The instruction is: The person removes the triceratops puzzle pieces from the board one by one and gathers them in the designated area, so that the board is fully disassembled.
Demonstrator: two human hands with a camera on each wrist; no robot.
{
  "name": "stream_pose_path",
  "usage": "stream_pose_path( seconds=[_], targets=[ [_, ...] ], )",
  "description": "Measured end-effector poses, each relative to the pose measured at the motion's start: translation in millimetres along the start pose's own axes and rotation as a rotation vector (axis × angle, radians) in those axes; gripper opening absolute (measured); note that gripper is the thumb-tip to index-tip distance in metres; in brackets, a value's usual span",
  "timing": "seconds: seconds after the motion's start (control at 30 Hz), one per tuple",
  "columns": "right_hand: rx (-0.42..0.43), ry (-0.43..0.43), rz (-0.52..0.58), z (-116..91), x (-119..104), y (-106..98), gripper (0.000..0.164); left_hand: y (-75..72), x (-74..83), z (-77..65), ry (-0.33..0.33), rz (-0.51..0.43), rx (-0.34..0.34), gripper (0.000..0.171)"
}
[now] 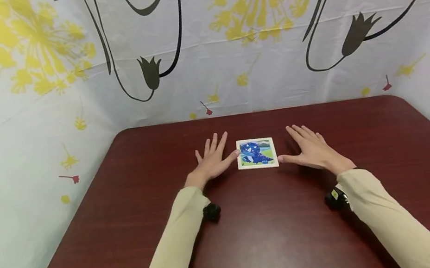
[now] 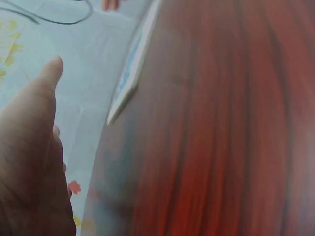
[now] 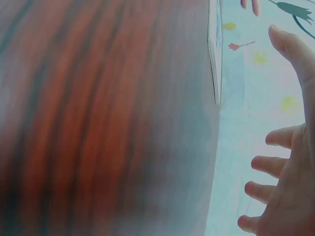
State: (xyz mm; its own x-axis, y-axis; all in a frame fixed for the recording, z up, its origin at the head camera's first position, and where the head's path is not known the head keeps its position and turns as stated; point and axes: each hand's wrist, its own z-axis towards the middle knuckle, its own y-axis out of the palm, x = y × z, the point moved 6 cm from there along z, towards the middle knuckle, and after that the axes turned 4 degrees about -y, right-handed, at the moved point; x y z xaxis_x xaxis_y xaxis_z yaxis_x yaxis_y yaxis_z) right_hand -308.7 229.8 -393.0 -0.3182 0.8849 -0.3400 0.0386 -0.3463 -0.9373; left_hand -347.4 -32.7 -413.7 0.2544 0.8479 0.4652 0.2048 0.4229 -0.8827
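A small square picture board [image 1: 256, 153] with a pale border and a blue horned dinosaur lies flat on the dark red-brown table. Left of it, my left hand [image 1: 211, 160] is spread palm down, its thumb tip at the board's left edge; whether it touches cannot be told. To the right my right hand [image 1: 312, 148] is held with straight fingers, its thumb pointing at the board's lower right corner. Both wrist views show the board edge-on: its pale side [image 2: 129, 81] beyond the left thumb, and its thin layered edge [image 3: 213, 59] beside the right hand [image 3: 288, 182]. Neither hand holds anything.
The wooden table top [image 1: 272, 228] has rounded far corners. White cloth [image 1: 197, 24] printed with yellow flowers and grey tulips hangs behind and on both sides. A black device [image 1: 212, 212] is on the left wrist, another [image 1: 336, 198] on the right.
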Motion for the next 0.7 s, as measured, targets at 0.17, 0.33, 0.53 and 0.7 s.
stream_pose_path(
  seconds=[0.17, 0.33, 0.53, 0.7],
  targets=[
    [-0.012, -0.011, 0.01, 4.2, -8.8, 2.0, 0.103, 8.9, 12.7, 5.7, 0.0, -0.018, -0.017, 0.08],
    [-0.019, -0.058, 0.027, 8.5, -18.2, 5.2, 0.103, 20.7, 20.2, 11.8, 0.035, -0.071, 0.02, 0.074],
    [-0.022, -0.093, 0.07, 11.2, -27.0, 11.9, 0.109, 27.4, 25.4, 15.3, 0.062, -0.106, 0.121, 0.058],
    [-0.028, -0.111, 0.088, 19.3, -37.0, 15.1, 0.106, 31.5, 24.3, 18.9, 0.002, -0.014, 0.195, 0.055]
  ],
)
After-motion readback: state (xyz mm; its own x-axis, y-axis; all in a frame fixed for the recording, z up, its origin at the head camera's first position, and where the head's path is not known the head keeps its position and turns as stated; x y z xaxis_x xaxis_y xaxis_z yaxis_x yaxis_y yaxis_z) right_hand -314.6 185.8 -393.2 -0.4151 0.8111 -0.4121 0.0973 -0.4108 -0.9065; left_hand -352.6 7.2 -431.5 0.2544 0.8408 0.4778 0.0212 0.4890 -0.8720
